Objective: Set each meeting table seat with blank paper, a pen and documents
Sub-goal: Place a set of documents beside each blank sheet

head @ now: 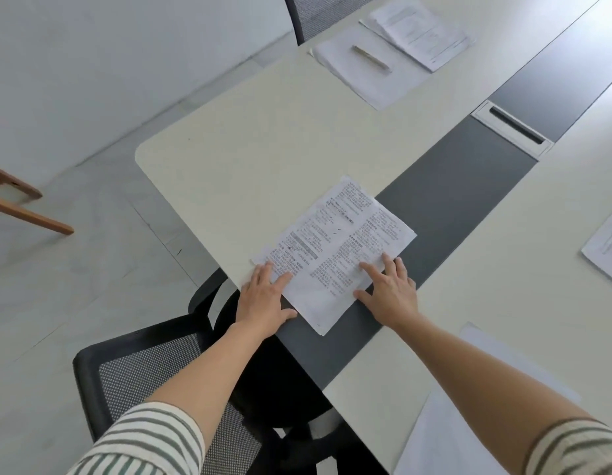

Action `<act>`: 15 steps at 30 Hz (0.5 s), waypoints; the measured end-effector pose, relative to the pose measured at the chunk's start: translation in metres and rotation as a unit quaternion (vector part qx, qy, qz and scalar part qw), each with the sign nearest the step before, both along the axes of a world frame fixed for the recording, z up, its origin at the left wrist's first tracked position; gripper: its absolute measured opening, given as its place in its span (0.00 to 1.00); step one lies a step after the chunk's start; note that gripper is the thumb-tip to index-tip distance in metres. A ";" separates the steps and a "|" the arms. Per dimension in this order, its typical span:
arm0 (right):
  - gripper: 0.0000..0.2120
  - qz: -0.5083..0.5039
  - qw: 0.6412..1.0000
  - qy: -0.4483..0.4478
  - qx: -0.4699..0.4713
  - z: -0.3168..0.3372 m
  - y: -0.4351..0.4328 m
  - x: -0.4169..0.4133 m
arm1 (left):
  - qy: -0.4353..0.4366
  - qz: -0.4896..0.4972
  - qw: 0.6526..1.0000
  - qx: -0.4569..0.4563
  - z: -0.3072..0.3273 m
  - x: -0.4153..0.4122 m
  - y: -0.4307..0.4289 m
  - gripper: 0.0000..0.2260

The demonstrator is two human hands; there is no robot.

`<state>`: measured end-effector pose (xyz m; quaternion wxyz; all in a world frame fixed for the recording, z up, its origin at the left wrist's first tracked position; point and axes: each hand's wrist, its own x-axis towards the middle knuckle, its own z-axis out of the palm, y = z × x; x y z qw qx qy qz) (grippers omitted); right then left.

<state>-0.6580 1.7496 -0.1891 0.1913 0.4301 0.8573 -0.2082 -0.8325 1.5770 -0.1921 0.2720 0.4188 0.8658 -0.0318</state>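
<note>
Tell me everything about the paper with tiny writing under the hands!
The printed document is a white, slightly creased sheet dense with black text in columns. It lies flat, slanted, at the end of the table, partly over the dark grey centre strip. The left hand and right hand rest straight fingers on its near corners.

One head-worn wide-angle camera looks forward and steeply down, close above the end of the meeting table point(263, 149).

Just a cream left sleeve point(143, 440) and right sleeve point(575, 447) with grey-green stripes, ending around the elbows, bare below.
</note>
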 end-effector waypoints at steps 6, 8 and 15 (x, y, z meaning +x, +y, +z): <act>0.30 -0.059 0.995 0.083 0.019 0.021 -0.009 0.034 | 0.019 -0.039 0.999 0.000 0.014 -0.001 0.005 0.35; 0.29 -0.088 0.989 0.106 0.046 0.030 -0.019 0.068 | 0.030 -0.063 0.997 0.033 0.024 0.012 0.007 0.32; 0.31 -0.203 0.976 0.031 0.078 0.031 -0.099 0.231 | -0.061 -0.208 0.974 0.074 0.034 0.112 -0.006 0.27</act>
